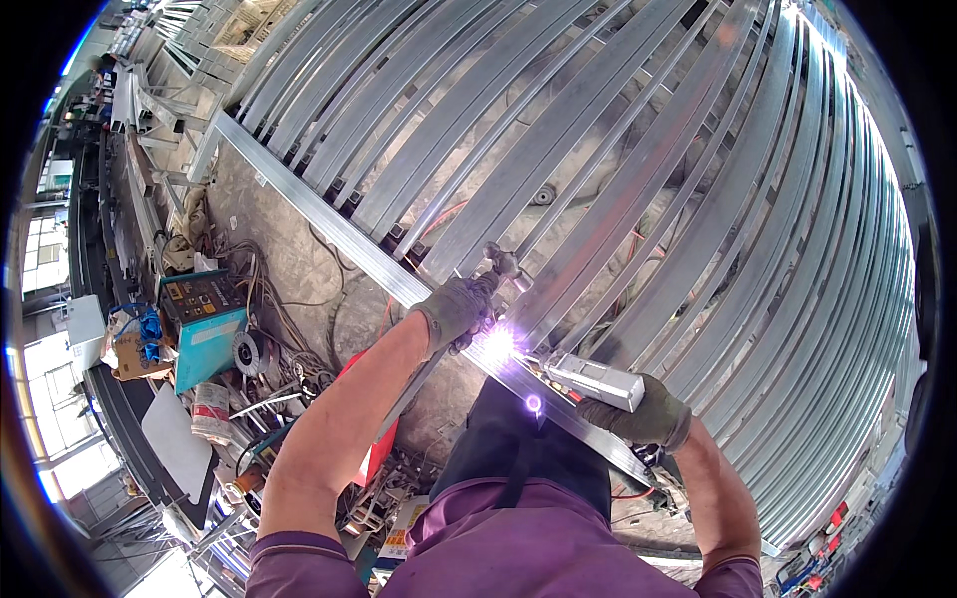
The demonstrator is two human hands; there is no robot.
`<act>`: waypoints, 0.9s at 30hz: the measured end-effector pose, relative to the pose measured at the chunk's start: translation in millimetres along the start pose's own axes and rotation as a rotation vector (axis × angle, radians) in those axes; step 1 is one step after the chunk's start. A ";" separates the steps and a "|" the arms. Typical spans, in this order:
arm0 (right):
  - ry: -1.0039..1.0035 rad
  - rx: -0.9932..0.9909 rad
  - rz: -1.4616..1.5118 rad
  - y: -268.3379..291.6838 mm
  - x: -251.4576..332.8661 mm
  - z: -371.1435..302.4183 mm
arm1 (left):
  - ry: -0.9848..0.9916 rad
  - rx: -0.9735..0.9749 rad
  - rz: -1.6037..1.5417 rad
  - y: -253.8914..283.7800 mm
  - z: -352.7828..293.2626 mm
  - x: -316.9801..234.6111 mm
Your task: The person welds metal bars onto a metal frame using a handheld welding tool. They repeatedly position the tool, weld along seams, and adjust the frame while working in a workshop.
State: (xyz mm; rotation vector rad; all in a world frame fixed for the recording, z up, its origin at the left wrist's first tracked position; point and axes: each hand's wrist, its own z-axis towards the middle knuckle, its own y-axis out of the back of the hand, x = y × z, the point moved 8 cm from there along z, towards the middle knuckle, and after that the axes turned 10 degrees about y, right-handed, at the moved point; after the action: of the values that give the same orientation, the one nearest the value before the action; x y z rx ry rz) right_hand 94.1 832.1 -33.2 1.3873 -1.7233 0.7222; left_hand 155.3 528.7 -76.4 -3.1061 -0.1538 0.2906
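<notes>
A blinding white-violet welding arc (498,344) burns at the long metal rail (329,224), where the slats meet it. My left hand (459,311), in a dark work glove, is closed around a hammer (508,267) right beside the arc; the hammer's head sticks out above the fingers. In a matching glove, my right hand (643,414) grips a boxy silver welding torch (596,382) whose narrow end points at the arc. Glare hides the joint itself and the torch's tip.
Long parallel metal slats (558,149) spread from the rail to the far right. At left stands a teal welding machine (209,334) among tangled cables (264,289), a wire spool (249,352) and a paint-stained bucket (211,411). A red object (377,453) lies below my left forearm.
</notes>
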 end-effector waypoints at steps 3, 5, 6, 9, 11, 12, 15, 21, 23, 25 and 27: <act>0.001 0.007 0.011 -0.6 2.5 -0.1 | -0.072 -0.017 0.002 0.9 4.1 2.3; -0.003 0.018 -0.018 0.9 7.7 -0.5 | -0.062 -0.020 -0.026 0.1 4.1 2.7; -0.006 0.024 -0.033 1.2 8.7 -0.7 | -0.047 -0.018 -0.029 0.7 5.9 4.7; -0.036 0.017 -0.020 0.7 1.3 -2.3 | -0.086 -0.026 -0.033 3.8 12.6 9.8; -0.060 0.020 -0.024 1.5 -0.2 -3.1 | -0.061 -0.035 -0.047 3.3 10.2 8.6; -0.071 0.022 -0.026 1.9 -0.3 -3.6 | -0.046 -0.041 -0.053 3.4 8.8 7.6; -0.098 0.037 0.054 0.5 5.7 -4.5 | -0.042 -0.014 -0.039 3.3 3.4 4.7; -0.096 0.013 0.060 1.6 5.9 -8.3 | -0.034 -0.017 -0.093 3.3 7.3 8.0; -0.084 0.007 0.037 2.7 4.9 -8.7 | -0.041 -0.027 -0.091 3.5 6.1 7.1; -0.079 0.003 0.024 3.3 0.8 -9.9 | -0.043 -0.017 -0.072 3.5 8.2 7.5; -0.080 0.001 0.020 3.0 -4.2 -11.6 | -0.031 -0.016 -0.074 3.3 6.0 7.3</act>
State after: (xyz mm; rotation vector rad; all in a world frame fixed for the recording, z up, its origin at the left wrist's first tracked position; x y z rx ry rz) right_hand 94.2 844.6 -30.5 1.4184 -1.8014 0.6870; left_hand 161.7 526.2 -83.8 -3.1040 -0.2716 0.3375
